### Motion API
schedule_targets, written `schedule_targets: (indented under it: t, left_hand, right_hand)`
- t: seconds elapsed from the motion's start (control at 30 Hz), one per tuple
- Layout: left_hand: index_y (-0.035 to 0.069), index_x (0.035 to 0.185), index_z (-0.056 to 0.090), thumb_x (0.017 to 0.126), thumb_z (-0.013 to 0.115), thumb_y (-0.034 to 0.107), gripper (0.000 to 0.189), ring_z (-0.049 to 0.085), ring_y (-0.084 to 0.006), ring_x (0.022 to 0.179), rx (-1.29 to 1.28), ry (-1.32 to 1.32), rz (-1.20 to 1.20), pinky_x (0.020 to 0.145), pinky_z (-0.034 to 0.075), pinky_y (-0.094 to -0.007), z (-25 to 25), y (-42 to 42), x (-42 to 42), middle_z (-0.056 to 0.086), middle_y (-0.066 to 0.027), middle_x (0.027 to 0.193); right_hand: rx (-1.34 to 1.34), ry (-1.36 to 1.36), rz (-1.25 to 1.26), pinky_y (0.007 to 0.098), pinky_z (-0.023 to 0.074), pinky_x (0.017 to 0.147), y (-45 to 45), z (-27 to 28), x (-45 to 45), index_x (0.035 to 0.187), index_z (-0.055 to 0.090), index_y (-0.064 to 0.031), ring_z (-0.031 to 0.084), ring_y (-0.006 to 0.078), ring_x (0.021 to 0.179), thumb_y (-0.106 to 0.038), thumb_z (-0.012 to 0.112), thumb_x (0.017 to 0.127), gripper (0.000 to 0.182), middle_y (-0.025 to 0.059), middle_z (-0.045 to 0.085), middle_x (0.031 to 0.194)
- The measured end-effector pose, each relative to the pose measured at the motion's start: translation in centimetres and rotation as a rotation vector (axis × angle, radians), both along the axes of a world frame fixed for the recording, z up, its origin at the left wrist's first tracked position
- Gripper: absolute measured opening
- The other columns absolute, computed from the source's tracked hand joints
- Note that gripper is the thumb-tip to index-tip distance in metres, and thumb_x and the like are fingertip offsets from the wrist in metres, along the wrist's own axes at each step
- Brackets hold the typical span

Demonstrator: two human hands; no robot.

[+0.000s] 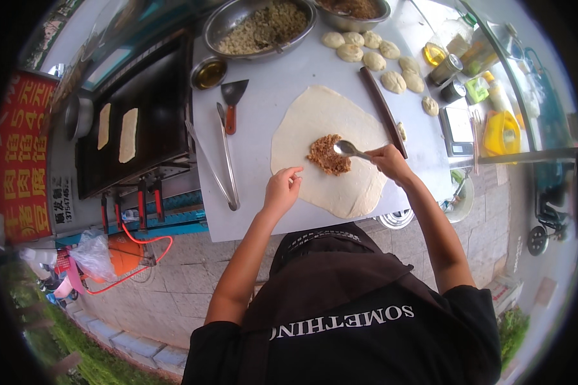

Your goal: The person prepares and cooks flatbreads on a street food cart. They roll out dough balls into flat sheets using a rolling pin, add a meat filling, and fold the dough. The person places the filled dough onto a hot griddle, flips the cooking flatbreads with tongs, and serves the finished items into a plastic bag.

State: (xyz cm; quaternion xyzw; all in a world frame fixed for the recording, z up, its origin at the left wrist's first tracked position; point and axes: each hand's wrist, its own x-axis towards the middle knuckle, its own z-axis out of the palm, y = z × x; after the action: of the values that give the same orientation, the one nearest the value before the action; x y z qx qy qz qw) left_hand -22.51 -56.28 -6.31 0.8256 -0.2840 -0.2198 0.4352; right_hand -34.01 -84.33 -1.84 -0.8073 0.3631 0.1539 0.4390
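A thin rolled-out sheet of dough [313, 115] lies flat on the pale work table [250, 144]. On its middle sits a mound of brown minced filling [328, 156]. My right hand [390, 162] grips the handle of a metal spoon [345, 148], whose bowl rests against the filling's right side. Over the lower left edge of the dough is my left hand [284, 187], fingers loosely curled and apart, holding nothing. A dark wooden rolling pin [384, 111] lies along the right edge of the sheet.
Left of the dough are metal tongs [227, 159], a scraper [233, 103] and an oil bowl [209, 73]. Dough balls [374, 61] and a large filling bowl [260, 29] stand at the back. A black griddle [159, 110] holds two dough strips; a digital scale [458, 131] is at right.
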Motion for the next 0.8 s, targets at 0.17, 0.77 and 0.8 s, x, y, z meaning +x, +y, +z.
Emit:
schedule_targets:
  t: [0.17, 0.77, 0.8]
  left_hand:
    - [0.007, 0.108, 0.065, 0.083, 0.061, 0.009, 0.025, 0.061, -0.0217, 0.063, 0.005, 0.039, 0.001, 0.062, 0.049, -0.0340, 0.3, 0.7, -0.4, 0.065, -0.0096, 0.084]
    - [0.005, 0.110, 0.065, 0.085, 0.060, 0.009, 0.025, 0.060, -0.0181, 0.063, 0.050, -0.013, 0.009, 0.060, 0.049, -0.0296, 0.1, 3.1, -0.9, 0.064, -0.0096, 0.084]
    - [0.005, 0.110, 0.065, 0.085, 0.060, 0.009, 0.025, 0.060, -0.0182, 0.064, 0.040, -0.018, 0.016, 0.061, 0.049, -0.0297, 0.1, 3.0, -0.8, 0.064, -0.0096, 0.084]
  right_hand:
    - [-0.072, -0.041, 0.114, 0.0342, 0.0501, 0.065, 0.5, -3.0, -2.7, 0.105, 0.072, -0.0079, 0.065, 0.0223, 0.069, -0.009, 0.056, 0.081, 0.029, 0.0200, 0.068, 0.078]
    - [-0.125, -0.037, 0.158, 0.0383, 0.0523, 0.067, 3.8, -1.1, -1.4, 0.105, 0.072, -0.0100, 0.066, 0.0315, 0.068, -0.008, 0.054, 0.080, 0.031, 0.0225, 0.067, 0.077]
    - [-0.084, -0.053, 0.118, 0.0373, 0.0509, 0.063, 2.9, -1.2, -1.1, 0.106, 0.071, -0.0092, 0.066, 0.0278, 0.064, -0.008, 0.054, 0.081, 0.030, 0.0225, 0.067, 0.075]
